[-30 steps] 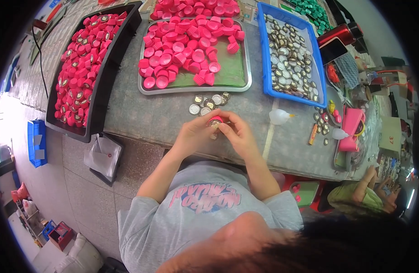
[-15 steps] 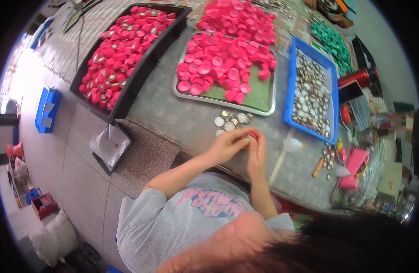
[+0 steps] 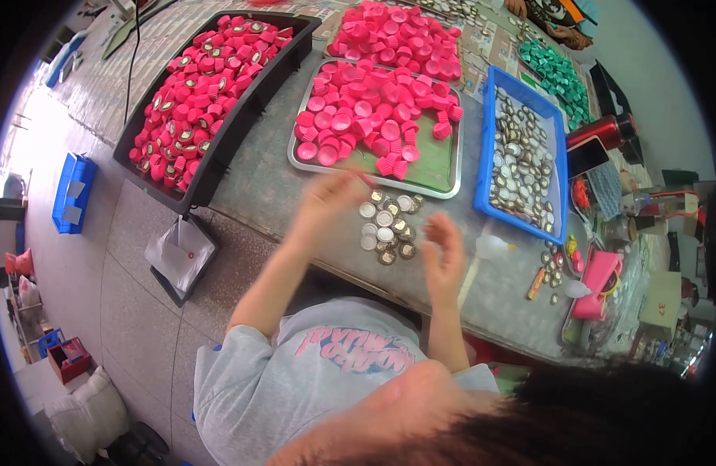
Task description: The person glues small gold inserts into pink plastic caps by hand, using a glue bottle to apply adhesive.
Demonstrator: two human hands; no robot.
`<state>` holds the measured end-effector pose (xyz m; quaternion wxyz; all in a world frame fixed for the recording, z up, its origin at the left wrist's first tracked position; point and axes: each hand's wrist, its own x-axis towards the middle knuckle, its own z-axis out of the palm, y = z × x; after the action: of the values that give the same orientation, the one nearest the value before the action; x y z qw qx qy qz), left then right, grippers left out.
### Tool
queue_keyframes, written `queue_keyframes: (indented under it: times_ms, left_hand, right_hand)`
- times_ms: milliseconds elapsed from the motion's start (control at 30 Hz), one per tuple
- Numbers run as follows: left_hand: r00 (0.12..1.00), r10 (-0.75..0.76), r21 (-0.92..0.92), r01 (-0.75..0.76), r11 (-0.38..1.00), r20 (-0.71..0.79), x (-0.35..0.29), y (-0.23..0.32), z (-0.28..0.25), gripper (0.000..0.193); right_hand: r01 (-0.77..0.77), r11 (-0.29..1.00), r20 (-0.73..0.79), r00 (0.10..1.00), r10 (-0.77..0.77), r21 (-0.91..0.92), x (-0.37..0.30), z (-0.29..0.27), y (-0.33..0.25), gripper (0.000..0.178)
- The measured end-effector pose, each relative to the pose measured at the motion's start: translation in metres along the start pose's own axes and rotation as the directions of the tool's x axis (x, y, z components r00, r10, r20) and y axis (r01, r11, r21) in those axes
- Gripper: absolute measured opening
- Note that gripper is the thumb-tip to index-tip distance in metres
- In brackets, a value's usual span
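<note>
Just now the left hand [image 3: 327, 203] is blurred near the metal tray [image 3: 449, 172] of pink caps [image 3: 373, 116], something pink at its fingertips; whether it grips is unclear. Right hand [image 3: 443, 256] hangs open and empty, fingers spread, just right of the silver discs [image 3: 385, 227] clustered on the grey surface [image 3: 272, 179]. A blue tray [image 3: 484, 155] sits right; a black bin [image 3: 218, 163] left.

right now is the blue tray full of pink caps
No, the blue tray holds silvery metal discs; the pink caps lie on the metal tray beside it.
</note>
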<state>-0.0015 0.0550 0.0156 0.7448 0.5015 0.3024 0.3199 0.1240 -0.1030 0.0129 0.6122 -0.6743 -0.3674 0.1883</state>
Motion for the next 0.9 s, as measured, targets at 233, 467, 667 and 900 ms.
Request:
queue_keyframes:
  times_ms: [233,467,667,900]
  left_hand:
    - [0.909,0.164,-0.437,-0.335,0.835,-0.384,0.066,0.059,-0.081,0.031]
    - [0.813,0.542,0.877,-0.404,0.26,0.214,0.094,0.01,-0.034,0.034]
    - [0.746,0.595,0.919,-0.392,0.031,0.298,0.1,0.001,-0.032,0.038]
    - [0.945,0.281,0.649,-0.32,0.691,0.167,0.032,0.015,0.016,0.031]
  right_hand:
    - [0.115,0.954,-0.516,0.819,-0.249,-0.277,-0.008,-0.066,0.029,0.035]
    - [-0.133,0.958,-0.55,0.835,-0.03,-0.254,-0.003,-0.09,0.053,0.05]
    - [-0.286,0.845,-0.383,0.918,0.105,-0.452,-0.003,-0.088,0.061,0.034]
    - [-0.103,0.992,-0.124,0.986,0.111,0.067,-0.002,-0.039,0.005,0.029]
